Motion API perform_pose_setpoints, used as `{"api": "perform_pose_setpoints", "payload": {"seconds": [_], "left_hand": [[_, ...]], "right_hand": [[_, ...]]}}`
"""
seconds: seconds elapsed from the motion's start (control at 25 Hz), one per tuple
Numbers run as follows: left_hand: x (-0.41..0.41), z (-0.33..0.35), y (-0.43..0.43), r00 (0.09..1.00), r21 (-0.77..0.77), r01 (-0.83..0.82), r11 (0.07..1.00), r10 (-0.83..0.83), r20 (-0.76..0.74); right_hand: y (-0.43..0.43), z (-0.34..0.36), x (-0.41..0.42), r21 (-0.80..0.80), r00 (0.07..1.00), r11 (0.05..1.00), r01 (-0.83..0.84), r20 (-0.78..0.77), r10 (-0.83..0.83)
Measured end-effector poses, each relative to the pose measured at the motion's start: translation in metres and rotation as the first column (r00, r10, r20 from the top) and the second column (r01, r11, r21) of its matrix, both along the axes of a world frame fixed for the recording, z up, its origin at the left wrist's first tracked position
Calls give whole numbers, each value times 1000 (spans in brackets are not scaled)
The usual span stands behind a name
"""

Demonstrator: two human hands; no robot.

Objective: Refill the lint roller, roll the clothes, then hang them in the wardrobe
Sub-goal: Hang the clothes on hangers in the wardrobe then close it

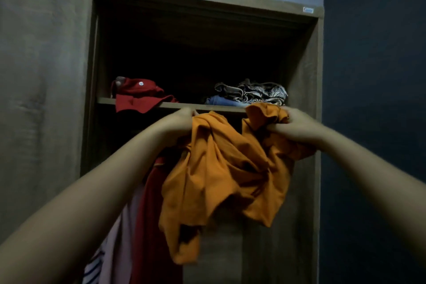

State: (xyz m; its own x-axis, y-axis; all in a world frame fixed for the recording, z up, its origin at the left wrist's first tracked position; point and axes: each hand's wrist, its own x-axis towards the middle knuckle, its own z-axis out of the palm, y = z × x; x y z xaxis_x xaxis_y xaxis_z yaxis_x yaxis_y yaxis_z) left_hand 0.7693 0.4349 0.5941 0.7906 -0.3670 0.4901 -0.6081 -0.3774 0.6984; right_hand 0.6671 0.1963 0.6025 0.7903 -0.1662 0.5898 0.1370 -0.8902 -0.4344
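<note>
An orange garment (221, 175) hangs bunched and crumpled in front of the open wardrobe (309, 76). My left hand (178, 122) grips its upper left edge just below the shelf (202, 106). My right hand (297, 125) is closed on a wad of the same cloth at the upper right. Both arms reach up and forward. Any hanger is hidden by the cloth, and the rail cannot be seen in the dark. No lint roller is in view.
On the shelf lie a red garment (138, 95) at the left and a folded patterned pile (251, 93) at the right. A dark red garment (149, 214) and pale pink clothes (119, 237) hang below left. The sliding door (43, 87) covers the left half. A dark blue wall (373, 99) stands right.
</note>
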Motion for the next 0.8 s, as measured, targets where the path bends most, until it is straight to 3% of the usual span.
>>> {"api": "perform_pose_setpoints", "payload": {"seconds": [0.12,0.24,0.36,0.48,0.56,0.64,0.72,0.8], "left_hand": [[2,-17,21,988,48,-49,998,55,-145],[7,-39,30,972,8,-195,981,195,-135],[11,-55,28,941,3,-326,945,325,-97],[13,-69,27,947,48,-309,950,311,-74],[14,-73,35,970,61,-226,972,231,-78],[12,-72,53,981,11,3,1000,-1,-196],[14,-73,73,915,-158,217,963,-258,-311],[19,-85,91,912,-177,249,952,-292,-287]], "right_hand": [[22,-25,16,35,978,999,-16,-206,23],[55,-54,27,122,898,977,-173,-389,207],[90,-89,40,216,840,923,-317,-388,379],[112,-122,56,253,859,890,-379,-261,440],[117,-136,67,222,898,898,-379,-146,415],[119,-143,78,241,920,898,-367,-50,389],[118,-148,91,340,936,876,-342,41,350],[117,-146,99,479,954,826,-298,111,280]]}}
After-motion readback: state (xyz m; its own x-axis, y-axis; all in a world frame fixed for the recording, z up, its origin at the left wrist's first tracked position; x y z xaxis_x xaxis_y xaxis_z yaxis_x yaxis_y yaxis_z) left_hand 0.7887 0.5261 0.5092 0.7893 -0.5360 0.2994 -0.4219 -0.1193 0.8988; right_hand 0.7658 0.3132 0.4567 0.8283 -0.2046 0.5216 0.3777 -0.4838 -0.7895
